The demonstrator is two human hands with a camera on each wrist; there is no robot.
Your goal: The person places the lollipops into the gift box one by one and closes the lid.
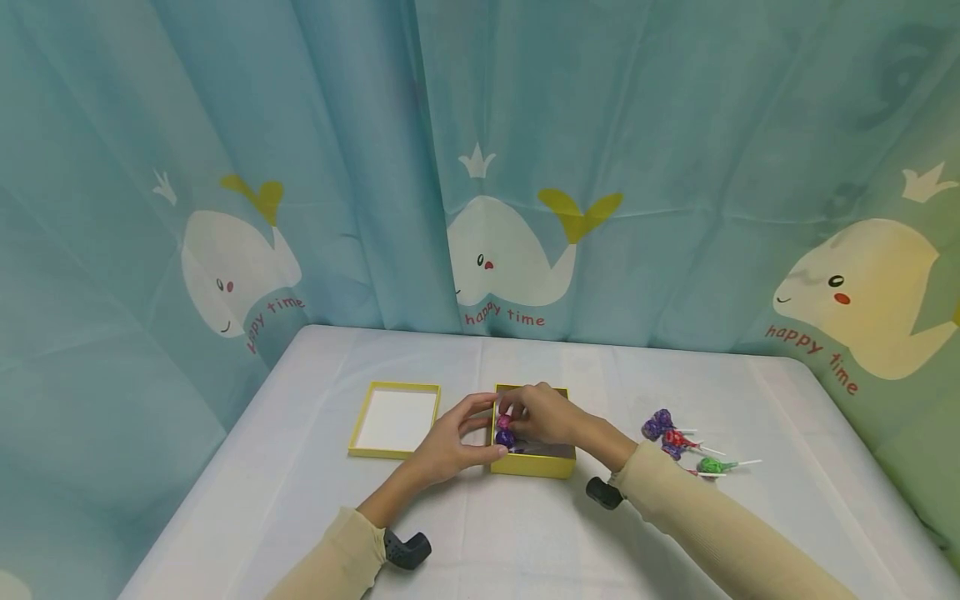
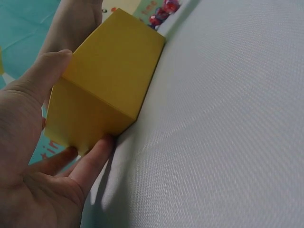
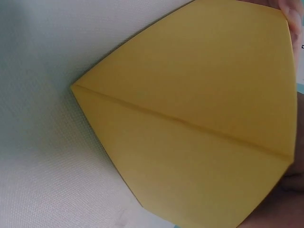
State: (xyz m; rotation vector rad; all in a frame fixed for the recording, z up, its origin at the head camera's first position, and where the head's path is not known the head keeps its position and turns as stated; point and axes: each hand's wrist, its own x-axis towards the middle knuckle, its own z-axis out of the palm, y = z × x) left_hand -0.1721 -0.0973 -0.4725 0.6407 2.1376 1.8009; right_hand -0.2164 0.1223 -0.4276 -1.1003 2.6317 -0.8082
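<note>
A yellow open-topped box (image 1: 532,467) sits on the white-covered table. My left hand (image 1: 450,446) grips its left side, with the thumb by the near corner and the fingers spread along the wall; the left wrist view shows the box (image 2: 114,61) between thumb and fingers. Reaching inside from the right, my right hand (image 1: 551,414) pinches a pink-wrapped lollipop (image 1: 505,422) near the left wall. A purple-wrapped lollipop (image 1: 506,438) lies just nearer to me in the box. The right hand covers part of the interior, and in the right wrist view the box walls (image 3: 190,95) hide its fingertips.
Left of the box lies a shallow yellow-rimmed lid (image 1: 396,419), white inside. Several lollipops lie loose on the right, among them a purple one (image 1: 657,423), a red one (image 1: 677,438) and a green one (image 1: 712,466). A blue curtain (image 1: 360,167) hangs behind the table.
</note>
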